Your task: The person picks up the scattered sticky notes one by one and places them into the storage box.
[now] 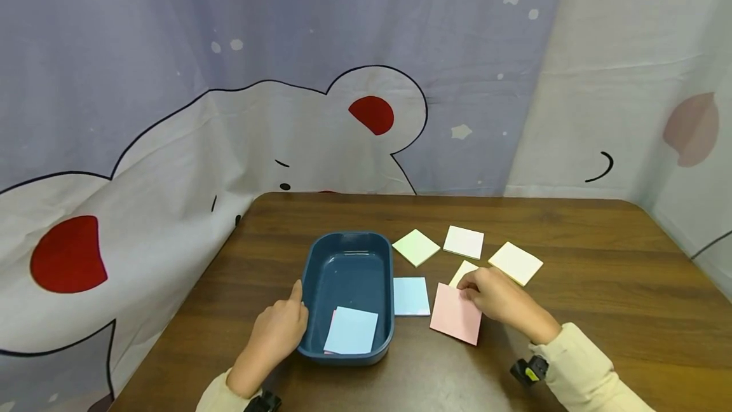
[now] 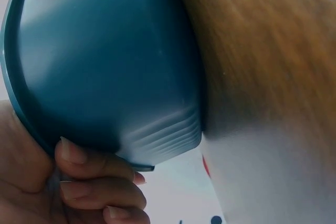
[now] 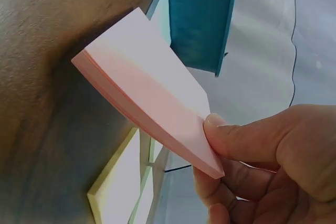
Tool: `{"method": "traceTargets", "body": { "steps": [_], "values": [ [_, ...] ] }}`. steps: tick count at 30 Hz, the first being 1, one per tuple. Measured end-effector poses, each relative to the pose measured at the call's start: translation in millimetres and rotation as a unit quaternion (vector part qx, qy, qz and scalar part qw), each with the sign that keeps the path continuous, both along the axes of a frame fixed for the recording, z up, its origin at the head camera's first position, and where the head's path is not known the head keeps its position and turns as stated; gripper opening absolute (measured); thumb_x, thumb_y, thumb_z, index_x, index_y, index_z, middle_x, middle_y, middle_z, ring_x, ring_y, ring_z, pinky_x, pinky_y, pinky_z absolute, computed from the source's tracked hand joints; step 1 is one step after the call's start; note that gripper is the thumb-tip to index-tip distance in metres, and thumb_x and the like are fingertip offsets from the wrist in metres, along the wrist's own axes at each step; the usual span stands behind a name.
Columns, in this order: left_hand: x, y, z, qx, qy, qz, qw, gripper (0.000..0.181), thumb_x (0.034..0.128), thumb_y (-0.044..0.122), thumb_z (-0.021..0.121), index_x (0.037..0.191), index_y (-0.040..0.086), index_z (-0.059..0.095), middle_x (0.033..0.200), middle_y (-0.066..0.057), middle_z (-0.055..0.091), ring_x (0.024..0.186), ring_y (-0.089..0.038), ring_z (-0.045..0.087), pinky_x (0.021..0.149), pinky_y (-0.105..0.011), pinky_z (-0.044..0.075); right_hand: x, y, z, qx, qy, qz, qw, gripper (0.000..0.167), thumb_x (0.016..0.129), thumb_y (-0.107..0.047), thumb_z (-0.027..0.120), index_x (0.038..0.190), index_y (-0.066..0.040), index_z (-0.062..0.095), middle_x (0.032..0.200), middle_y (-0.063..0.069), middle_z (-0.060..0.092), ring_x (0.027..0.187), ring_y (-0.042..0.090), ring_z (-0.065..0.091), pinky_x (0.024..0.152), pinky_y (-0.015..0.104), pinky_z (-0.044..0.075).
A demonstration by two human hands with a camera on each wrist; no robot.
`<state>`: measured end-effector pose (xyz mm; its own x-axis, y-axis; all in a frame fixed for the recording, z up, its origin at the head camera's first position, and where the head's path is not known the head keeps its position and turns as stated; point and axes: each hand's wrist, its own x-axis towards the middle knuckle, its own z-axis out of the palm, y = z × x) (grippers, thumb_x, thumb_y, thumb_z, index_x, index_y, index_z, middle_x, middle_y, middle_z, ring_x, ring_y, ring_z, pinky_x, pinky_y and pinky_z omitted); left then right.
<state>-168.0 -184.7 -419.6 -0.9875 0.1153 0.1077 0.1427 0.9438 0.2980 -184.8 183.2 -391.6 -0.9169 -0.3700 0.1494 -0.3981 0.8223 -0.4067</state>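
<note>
My right hand (image 1: 503,297) pinches a pink pad of sticky notes (image 1: 455,314) by its far right corner; in the right wrist view the thumb lies on top of the pink pad (image 3: 152,87) and fingers are beneath. A yellow pad (image 1: 463,272) lies partly hidden behind it. My left hand (image 1: 280,326) is at the left wall of a blue-green bin (image 1: 347,285), and in the left wrist view its curled fingers touch the wall of the bin (image 2: 105,66) near the rim. Inside the bin a light blue pad (image 1: 351,330) rests over a pink one, of which an edge shows.
Another light blue pad (image 1: 411,296) lies against the bin's right side. Farther back on the wooden table (image 1: 600,259) are a green pad (image 1: 416,247), a white pad (image 1: 464,242) and a cream pad (image 1: 516,263). A patterned curtain (image 1: 469,81) hangs behind the table.
</note>
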Motion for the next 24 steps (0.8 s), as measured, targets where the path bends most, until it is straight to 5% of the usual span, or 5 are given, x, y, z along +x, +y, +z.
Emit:
{"method": "traceTargets", "body": {
  "steps": [24],
  "values": [
    [-0.5,8.7,-0.5,0.011,-0.009,0.010,0.9998,0.051,0.0944,0.014,0.047,0.139,-0.008,0.042,0.056,-0.010,0.055,0.046,-0.020,0.045,0.045,-0.036,0.035,-12.4,-14.8,45.2,-0.040,0.029,0.029,0.9984,0.010,0.084,-0.002,0.067,0.087,-0.006,0.075,0.075,-0.002,0.070,0.066,0.006,0.054,0.060,0.024,0.044]
  ]
}}
